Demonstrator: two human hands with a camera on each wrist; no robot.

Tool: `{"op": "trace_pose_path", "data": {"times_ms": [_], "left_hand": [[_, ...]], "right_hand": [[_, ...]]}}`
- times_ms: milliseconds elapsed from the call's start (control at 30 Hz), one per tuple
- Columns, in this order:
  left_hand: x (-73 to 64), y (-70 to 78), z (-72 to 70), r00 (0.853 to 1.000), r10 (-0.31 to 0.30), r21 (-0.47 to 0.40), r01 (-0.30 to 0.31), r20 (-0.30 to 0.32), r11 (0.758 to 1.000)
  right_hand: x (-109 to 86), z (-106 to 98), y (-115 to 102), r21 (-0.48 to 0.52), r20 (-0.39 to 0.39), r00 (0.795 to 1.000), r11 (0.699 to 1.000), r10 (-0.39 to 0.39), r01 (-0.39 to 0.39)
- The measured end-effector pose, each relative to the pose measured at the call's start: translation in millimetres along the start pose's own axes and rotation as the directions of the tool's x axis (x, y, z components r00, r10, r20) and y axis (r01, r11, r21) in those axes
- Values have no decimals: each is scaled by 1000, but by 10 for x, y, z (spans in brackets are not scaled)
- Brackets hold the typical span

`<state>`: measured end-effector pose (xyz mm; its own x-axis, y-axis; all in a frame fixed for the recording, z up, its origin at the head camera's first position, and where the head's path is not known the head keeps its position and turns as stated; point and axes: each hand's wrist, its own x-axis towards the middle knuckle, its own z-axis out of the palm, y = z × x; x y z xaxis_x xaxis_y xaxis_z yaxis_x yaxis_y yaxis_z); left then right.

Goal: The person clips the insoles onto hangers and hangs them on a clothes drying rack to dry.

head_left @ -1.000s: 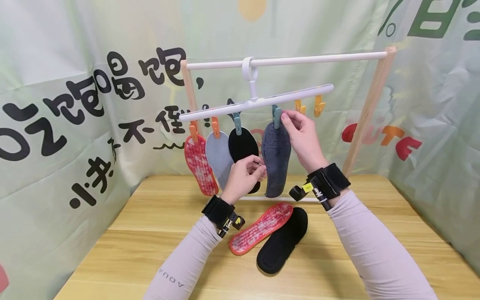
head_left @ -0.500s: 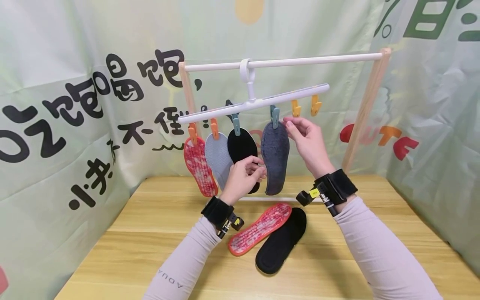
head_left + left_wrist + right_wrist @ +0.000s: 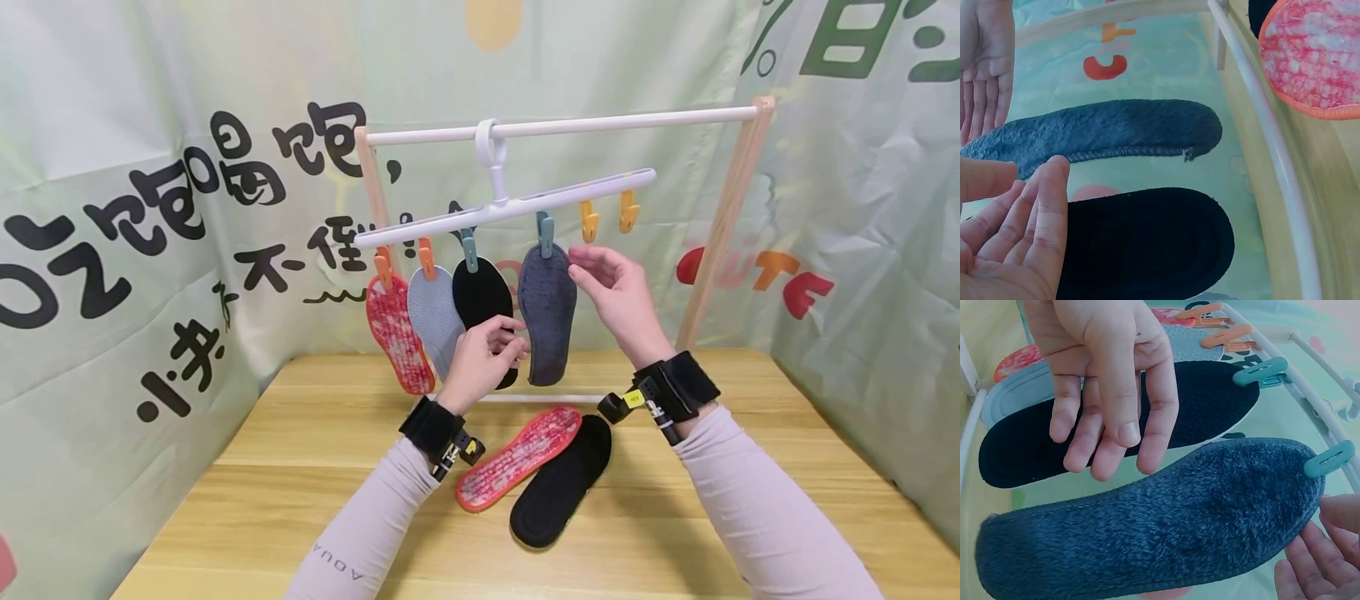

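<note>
A dark grey fuzzy insole (image 3: 549, 321) hangs by its top from a teal clip (image 3: 547, 237) on the white hanger (image 3: 573, 193). My right hand (image 3: 621, 296) is just off the insole's upper right edge, fingers relaxed, holding nothing. My left hand (image 3: 482, 358) is by its left edge, in front of a hanging black insole (image 3: 480, 287); its fingers are loosely bent around nothing. In the right wrist view the fuzzy insole (image 3: 1147, 519) shows its whole pile side. A light grey insole (image 3: 433, 312) and a red patterned insole (image 3: 397, 333) hang further left from orange clips (image 3: 427, 260).
On the wooden table (image 3: 300, 492) lie a red insole (image 3: 517, 458) and a black insole (image 3: 561, 483), side by side. Two yellow clips (image 3: 588, 222) hang at the hanger's right end with nothing in them. A rack with a white rod (image 3: 630, 122) carries the tilted hanger.
My right hand has let go near the teal clip and drawn down and right, away from the fuzzy insole. The left hand has barely moved; the insole hangs from its clip throughout.
</note>
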<state>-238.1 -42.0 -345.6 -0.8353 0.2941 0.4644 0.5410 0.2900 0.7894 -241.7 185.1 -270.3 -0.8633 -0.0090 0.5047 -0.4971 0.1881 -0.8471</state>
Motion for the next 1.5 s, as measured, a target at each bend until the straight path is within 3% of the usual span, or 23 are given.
{"op": "trace_pose_path", "data": {"times_ms": [567, 1033, 1500], "left_hand": [[-81, -21, 22, 999, -25, -19, 26, 23, 999], [-146, -41, 60, 999, -18, 29, 16, 43, 999], [-214, -53, 85, 999, -20, 31, 19, 49, 999]], "right_hand": [[-152, -67, 85, -4, 3, 1000, 1000, 10, -10], [-324, -131, 147, -15, 38, 998, 998, 57, -57], [-490, -182, 236, -97, 60, 995, 993, 73, -67]]}}
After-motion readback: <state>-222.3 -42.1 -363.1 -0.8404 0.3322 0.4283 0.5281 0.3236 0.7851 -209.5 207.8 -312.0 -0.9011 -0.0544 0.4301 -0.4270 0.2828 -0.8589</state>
